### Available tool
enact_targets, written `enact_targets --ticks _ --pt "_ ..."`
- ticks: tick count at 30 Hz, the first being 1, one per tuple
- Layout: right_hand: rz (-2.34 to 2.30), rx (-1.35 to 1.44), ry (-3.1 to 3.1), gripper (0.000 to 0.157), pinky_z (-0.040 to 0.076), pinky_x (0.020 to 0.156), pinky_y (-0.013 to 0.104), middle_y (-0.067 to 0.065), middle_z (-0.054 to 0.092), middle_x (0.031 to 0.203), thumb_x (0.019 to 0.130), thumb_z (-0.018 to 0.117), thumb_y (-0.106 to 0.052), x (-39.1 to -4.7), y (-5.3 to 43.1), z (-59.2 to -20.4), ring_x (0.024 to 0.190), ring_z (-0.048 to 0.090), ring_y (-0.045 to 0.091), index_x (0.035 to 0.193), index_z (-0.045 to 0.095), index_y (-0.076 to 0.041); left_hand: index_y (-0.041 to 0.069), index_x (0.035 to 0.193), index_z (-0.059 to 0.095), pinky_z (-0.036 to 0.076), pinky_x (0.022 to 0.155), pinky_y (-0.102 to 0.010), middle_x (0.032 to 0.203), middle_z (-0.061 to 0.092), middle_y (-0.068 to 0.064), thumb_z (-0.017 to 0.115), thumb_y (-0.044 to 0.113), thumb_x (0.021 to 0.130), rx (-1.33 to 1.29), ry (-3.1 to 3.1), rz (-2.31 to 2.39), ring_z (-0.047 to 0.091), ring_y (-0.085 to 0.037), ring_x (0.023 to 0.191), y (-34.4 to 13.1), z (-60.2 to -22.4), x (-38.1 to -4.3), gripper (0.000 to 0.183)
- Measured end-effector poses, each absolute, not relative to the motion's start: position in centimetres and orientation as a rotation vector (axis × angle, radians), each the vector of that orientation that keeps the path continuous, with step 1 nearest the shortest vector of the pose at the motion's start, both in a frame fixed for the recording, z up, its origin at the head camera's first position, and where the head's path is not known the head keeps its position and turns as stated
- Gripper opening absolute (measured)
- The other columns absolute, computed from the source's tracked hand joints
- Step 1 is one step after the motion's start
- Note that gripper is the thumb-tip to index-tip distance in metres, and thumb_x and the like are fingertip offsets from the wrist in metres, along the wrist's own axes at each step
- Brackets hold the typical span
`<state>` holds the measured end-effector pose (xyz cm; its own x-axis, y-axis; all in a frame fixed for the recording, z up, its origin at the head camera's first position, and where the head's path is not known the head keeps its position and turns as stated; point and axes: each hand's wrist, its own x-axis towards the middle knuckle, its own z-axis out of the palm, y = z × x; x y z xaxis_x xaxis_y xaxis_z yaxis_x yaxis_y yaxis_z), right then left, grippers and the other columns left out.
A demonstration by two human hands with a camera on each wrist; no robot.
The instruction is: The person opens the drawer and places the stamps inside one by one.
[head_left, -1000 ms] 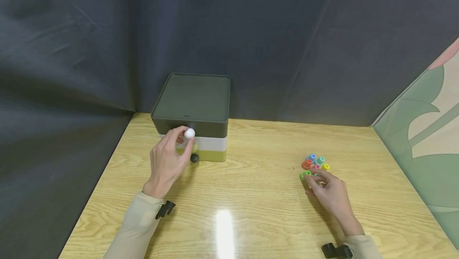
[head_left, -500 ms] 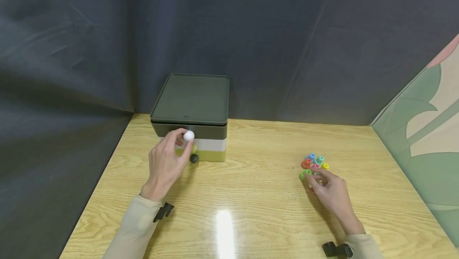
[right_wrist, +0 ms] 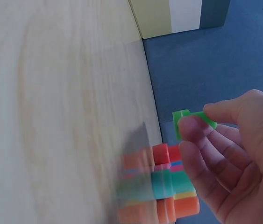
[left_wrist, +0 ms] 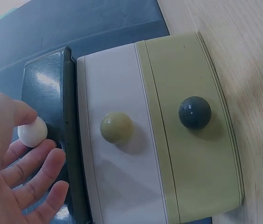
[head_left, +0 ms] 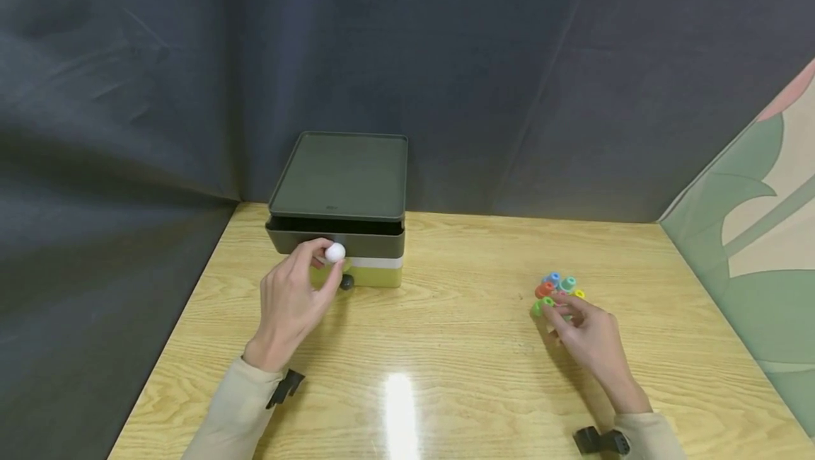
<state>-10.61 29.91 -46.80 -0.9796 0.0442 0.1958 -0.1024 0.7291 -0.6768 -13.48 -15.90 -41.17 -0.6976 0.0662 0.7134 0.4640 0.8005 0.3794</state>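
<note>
A small desktop drawer unit (head_left: pixel 344 173) stands at the back left. My left hand (head_left: pixel 289 308) pinches the white round knob (head_left: pixel 334 253) of the dark top drawer (head_left: pixel 378 244), which is pulled partway out with a dark gap showing under the lid. Below it, the white middle drawer (left_wrist: pixel 115 84) has a yellowish knob (left_wrist: pixel 116 128), and the green bottom drawer (left_wrist: pixel 173 65) a dark one; both sit flush. On the right, my right hand (head_left: pixel 592 340) pinches a green peg-like piece (right_wrist: pixel 177 123) between thumb and fingers, close over the table, beside the other coloured pieces.
Several similar pieces stand clustered by my right hand: a red one (head_left: pixel 545 290), a blue one (head_left: pixel 552 279), a teal one (head_left: pixel 568 284) and a yellow one (head_left: pixel 579 294). Dark curtain (head_left: pixel 477 92) hangs behind the wooden table (head_left: pixel 458 347); a leaf-patterned panel (head_left: pixel 770 248) borders the right.
My left hand has drawn the dark top drawer out toward me by its white knob, widening a gap under the lid. The green piece in my right hand has risen slightly.
</note>
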Motion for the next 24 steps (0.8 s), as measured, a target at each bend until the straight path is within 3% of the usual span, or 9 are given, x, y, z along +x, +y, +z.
enact_targets --ticks 10,19,24 --pt "1.074 0.106 -2.706 0.034 0.034 0.034 0.022 0.021 0.081 0.097 0.101 0.075 -0.022 -10.9 29.2 -45.7 0.057 0.073 0.016 0.126 0.074 0.001 0.004 0.112 0.071 0.048 0.051 -0.033 0.087 0.075 -0.01 0.083 0.018 0.09 -0.414 -2.246 -0.661 0.072 -0.024 0.071 -16.0 -41.3 -12.8 0.029" --pt "1.091 0.161 -2.668 0.034 0.052 0.049 0.023 0.02 0.081 0.096 0.1 0.076 -0.02 -11.2 28.2 -44.6 0.061 0.074 0.013 0.126 0.074 0.002 0.006 0.109 0.072 0.047 0.049 -0.032 0.084 0.075 -0.008 0.082 0.019 0.088 -0.443 -2.202 -0.68 0.07 -0.022 0.066 -16.3 -41.5 -12.5 0.027" --pt "1.096 0.149 -2.689 0.034 0.053 0.049 0.026 0.02 0.081 0.099 0.102 0.074 -0.024 -11.2 27.8 -44.1 0.064 0.076 0.016 0.126 0.074 0.0 0.006 0.108 0.072 0.048 0.05 -0.032 0.085 0.075 -0.008 0.082 0.02 0.087 -0.467 -2.202 -0.669 0.07 -0.022 0.067 -16.6 -41.5 -12.2 0.027"
